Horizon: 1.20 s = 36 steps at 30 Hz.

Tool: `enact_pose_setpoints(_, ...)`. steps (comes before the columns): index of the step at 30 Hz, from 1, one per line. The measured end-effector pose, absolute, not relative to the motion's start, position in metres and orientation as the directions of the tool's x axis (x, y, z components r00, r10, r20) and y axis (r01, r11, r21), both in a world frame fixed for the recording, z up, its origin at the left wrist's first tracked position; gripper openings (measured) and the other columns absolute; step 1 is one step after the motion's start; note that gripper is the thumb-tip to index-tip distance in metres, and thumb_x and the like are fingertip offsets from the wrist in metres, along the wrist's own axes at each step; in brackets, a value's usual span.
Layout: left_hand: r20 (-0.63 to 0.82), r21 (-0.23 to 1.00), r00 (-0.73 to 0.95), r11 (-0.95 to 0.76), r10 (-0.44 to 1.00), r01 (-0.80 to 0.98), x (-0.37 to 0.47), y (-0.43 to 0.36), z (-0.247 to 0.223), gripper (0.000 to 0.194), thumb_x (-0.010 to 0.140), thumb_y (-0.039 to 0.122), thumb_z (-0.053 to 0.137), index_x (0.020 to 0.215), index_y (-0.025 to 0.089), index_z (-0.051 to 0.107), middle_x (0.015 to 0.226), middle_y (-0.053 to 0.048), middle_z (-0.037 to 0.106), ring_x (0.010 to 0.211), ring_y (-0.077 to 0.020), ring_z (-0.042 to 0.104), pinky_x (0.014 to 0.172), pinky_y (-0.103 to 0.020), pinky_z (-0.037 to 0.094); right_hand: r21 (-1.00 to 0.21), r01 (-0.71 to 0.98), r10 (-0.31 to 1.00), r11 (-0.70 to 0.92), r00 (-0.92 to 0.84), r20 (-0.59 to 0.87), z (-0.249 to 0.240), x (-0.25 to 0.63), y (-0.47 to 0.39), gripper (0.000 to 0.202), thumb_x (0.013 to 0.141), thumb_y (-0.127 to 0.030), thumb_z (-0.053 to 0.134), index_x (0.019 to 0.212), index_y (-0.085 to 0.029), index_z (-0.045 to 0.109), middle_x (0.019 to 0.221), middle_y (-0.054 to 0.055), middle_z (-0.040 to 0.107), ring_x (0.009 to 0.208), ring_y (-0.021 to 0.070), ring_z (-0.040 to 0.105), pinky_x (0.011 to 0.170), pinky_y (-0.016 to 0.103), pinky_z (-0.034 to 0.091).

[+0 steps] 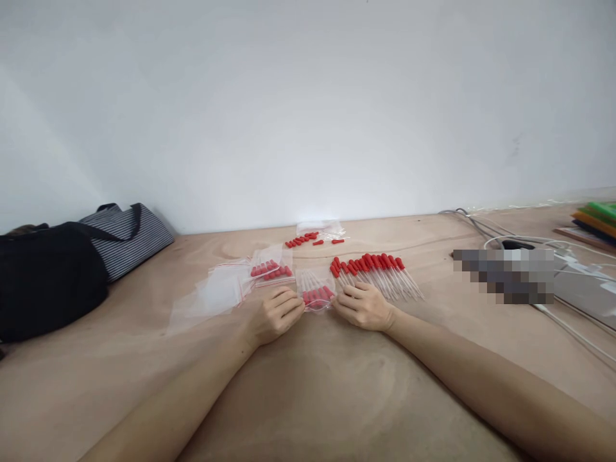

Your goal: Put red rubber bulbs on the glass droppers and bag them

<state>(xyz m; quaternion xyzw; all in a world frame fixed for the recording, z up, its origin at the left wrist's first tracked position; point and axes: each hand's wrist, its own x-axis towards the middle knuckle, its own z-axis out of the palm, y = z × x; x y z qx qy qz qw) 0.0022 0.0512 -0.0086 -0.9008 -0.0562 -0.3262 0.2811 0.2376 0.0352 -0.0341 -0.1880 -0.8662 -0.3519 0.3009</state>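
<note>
Between my hands lies a clear zip bag (316, 282) holding several droppers with red rubber bulbs, the bulbs toward its near, zip edge. My left hand (279, 312) pinches the near left corner of this bag. Its near right corner is in the fingers of my right hand (362, 307). Just beyond my right hand, a row of loose droppers (373, 264) rests with red bulbs pointing away and clear stems toward me. Filled bags of droppers (271, 269) lie to the left, beside a fanned stack of flat zip bags (219, 289).
Loose red bulbs (301, 240) and thin clear tubes on a plastic bag (320, 227) lie near the wall. Black and striped bags (52, 276) stand at the left. White cables (570, 321), a grey laptop-like slab (590, 298) and coloured folders (597, 218) occupy the right.
</note>
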Motion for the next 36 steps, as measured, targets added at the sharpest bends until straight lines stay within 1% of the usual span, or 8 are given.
enact_pose_setpoints(3, 0.635, -0.465, 0.768, -0.835, -0.083, 0.295, 0.002, 0.051, -0.01, 0.011, 0.076, 0.003, 0.053, 0.078, 0.013, 0.057, 0.068, -0.003, 0.066, 0.064, -0.0145, 0.061, 0.062, -0.031, 0.052, 0.485, 0.567, 0.126, 0.666, -0.726, 0.676, -0.035, 0.236, 0.035, 0.019, 0.085, -0.014, 0.042, 0.076, -0.015, 0.059, 0.065, 0.002, 0.056, 0.065, 0.0117, 0.044, 0.052, 0.028, 0.021)
enact_pose_setpoints(7, 0.636, -0.462, 0.767, -0.838, -0.083, 0.292, 0.003, 0.05, -0.009, 0.012, 0.076, 0.003, 0.052, 0.078, 0.014, 0.057, 0.066, -0.002, 0.065, 0.064, -0.0136, 0.06, 0.063, -0.03, 0.052, 0.463, 0.58, 0.162, 0.671, -0.723, 0.671, -0.038, 0.234, 0.036, 0.026, 0.087, -0.014, 0.038, 0.068, -0.016, 0.057, 0.064, 0.002, 0.055, 0.064, 0.0106, 0.043, 0.052, 0.029, 0.021)
enact_pose_setpoints(11, 0.65, -0.438, 0.757, -0.848, -0.068, 0.3, 0.007, 0.051, -0.01, 0.011, 0.078, 0.009, 0.054, 0.085, 0.015, 0.057, 0.074, -0.003, 0.067, 0.07, -0.0143, 0.062, 0.067, -0.031, 0.052, 0.434, 0.58, 0.175, 0.689, -0.715, 0.677, -0.039, 0.234, 0.036, 0.028, 0.087, -0.015, 0.039, 0.064, -0.017, 0.055, 0.063, 0.001, 0.054, 0.061, 0.0096, 0.042, 0.052, 0.029, 0.021)
enact_pose_setpoints(17, 0.653, -0.441, 0.751, -0.855, -0.097, 0.274, 0.014, 0.052, -0.011, 0.009, 0.076, 0.005, 0.055, 0.081, 0.012, 0.057, 0.069, -0.004, 0.067, 0.067, -0.0151, 0.062, 0.065, -0.031, 0.053, 0.442, 0.616, 0.184, 0.652, -0.694, 0.696, -0.036, 0.226, 0.035, 0.021, 0.086, -0.018, 0.043, 0.071, -0.017, 0.058, 0.064, 0.001, 0.056, 0.064, 0.0103, 0.044, 0.052, 0.028, 0.023)
enact_pose_setpoints(20, 0.649, -0.452, 0.752, -0.853, -0.114, 0.261, 0.014, 0.052, -0.012, 0.008, 0.076, 0.004, 0.054, 0.079, 0.012, 0.056, 0.069, -0.004, 0.067, 0.067, -0.0158, 0.062, 0.065, -0.032, 0.053, 0.46, 0.596, 0.154, 0.658, -0.704, 0.693, -0.034, 0.22, 0.036, 0.019, 0.085, -0.017, 0.044, 0.074, -0.016, 0.059, 0.065, 0.001, 0.057, 0.065, 0.011, 0.044, 0.053, 0.027, 0.023)
enact_pose_setpoints(24, 0.645, -0.453, 0.756, -0.853, -0.113, 0.259, 0.014, 0.052, -0.013, 0.009, 0.077, 0.004, 0.053, 0.08, 0.012, 0.056, 0.069, -0.004, 0.067, 0.068, -0.0159, 0.063, 0.066, -0.032, 0.053, 0.471, 0.531, 0.101, 0.704, -0.732, 0.674, -0.032, 0.215, 0.038, 0.024, 0.084, -0.013, 0.043, 0.065, -0.015, 0.057, 0.062, 0.001, 0.055, 0.062, 0.0107, 0.043, 0.052, 0.027, 0.023)
enact_pose_setpoints(30, 0.632, -0.449, 0.771, -0.851, -0.085, 0.274, 0.015, 0.052, -0.013, 0.009, 0.08, 0.008, 0.051, 0.085, 0.012, 0.058, 0.077, -0.006, 0.069, 0.073, -0.0163, 0.064, 0.068, -0.032, 0.054, 0.455, 0.529, 0.082, 0.716, -0.712, 0.698, -0.03, 0.214, 0.036, 0.024, 0.084, -0.013, 0.044, 0.064, -0.015, 0.057, 0.06, 0.0, 0.054, 0.061, 0.0107, 0.042, 0.052, 0.027, 0.022)
enact_pose_setpoints(36, 0.641, -0.461, 0.757, -0.852, -0.126, 0.249, 0.018, 0.051, -0.014, 0.01, 0.08, 0.006, 0.049, 0.082, 0.011, 0.057, 0.072, -0.006, 0.068, 0.071, -0.0165, 0.064, 0.067, -0.032, 0.053, 0.472, 0.51, 0.063, 0.719, -0.724, 0.687, -0.029, 0.21, 0.035, 0.024, 0.084, -0.013, 0.043, 0.065, -0.015, 0.056, 0.063, 0.0, 0.055, 0.061, 0.0102, 0.042, 0.051, 0.027, 0.022)
